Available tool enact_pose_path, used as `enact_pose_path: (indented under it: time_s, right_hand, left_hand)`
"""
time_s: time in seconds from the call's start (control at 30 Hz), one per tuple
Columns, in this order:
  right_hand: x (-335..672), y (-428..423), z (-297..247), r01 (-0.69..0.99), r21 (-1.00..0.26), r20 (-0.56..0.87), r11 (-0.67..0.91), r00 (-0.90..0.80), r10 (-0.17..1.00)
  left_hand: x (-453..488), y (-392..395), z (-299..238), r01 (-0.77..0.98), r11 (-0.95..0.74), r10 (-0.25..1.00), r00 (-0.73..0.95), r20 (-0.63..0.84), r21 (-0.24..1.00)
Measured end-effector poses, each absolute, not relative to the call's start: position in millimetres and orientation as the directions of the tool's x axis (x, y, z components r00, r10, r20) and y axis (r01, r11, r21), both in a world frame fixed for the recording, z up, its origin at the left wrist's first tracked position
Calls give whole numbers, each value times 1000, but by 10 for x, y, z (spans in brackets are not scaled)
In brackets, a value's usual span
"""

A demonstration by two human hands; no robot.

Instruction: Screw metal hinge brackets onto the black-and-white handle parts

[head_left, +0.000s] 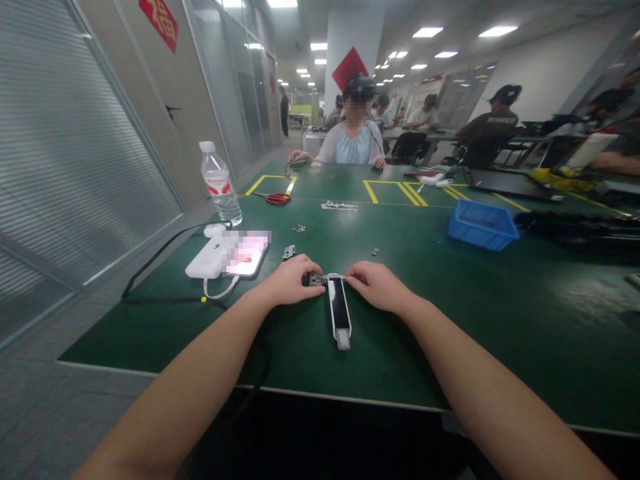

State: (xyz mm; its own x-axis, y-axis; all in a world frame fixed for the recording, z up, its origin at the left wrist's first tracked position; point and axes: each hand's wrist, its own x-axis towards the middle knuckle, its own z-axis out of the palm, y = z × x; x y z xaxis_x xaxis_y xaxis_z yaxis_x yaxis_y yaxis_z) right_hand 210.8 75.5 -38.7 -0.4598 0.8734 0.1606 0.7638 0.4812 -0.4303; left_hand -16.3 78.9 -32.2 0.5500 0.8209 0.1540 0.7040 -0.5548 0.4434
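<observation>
My left hand (293, 280) is closed around a small metal block (316, 280), held just above the green table. From the block a thin metal rod (336, 276) runs to the right. My right hand (377, 285) pinches at the rod's right end; its fingertips cover what lies there. Below the rod, between both hands, is a slim white device with a black face (340, 303) and a pale, see-through end pointing towards me. Another small metal part (289, 252) rests just beyond my left hand. Tiny metal rings (375, 252) lie beyond my right hand.
At left stand a water bottle (220, 187), a white power bank (205, 259) with a cable, and a phone (253, 253). Red-handled scissors (278, 199), small nuts (299, 229) and a blue bin (483, 225) are farther back. A person (356, 143) sits opposite.
</observation>
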Motion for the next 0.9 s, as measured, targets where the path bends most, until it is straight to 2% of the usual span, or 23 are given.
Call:
enact_pose_path:
  time_s: [0.17,0.37,0.5,0.63,0.73,0.9]
  right_hand:
    - [2118,729,-324,758,-464,169,458,-432,886]
    - [2117,726,-297,765,-499,240,407,-329,913]
    - [2109,727,-304,765,-493,246,414,-334,910]
    - [2101,720,-302,772,-479,238,418,-344,908]
    - [2099,717,-301,770,-485,231,413,-343,910]
    - [2100,720,-312,759,-488,242,431,-357,902]
  left_hand:
    - [-166,765,-231,698,-523,846,495,198,489]
    - [-246,866,-227,793,-397,886,198,420,462]
    - [-312,938,-327,894,-256,925,115,362,369]
    - [-338,960,-389,925,-156,969,74,237,347]
    - [-341,965,-396,926,-154,977,92,191,343]
    - [-338,951,-378,929,-181,964,102,247,322]
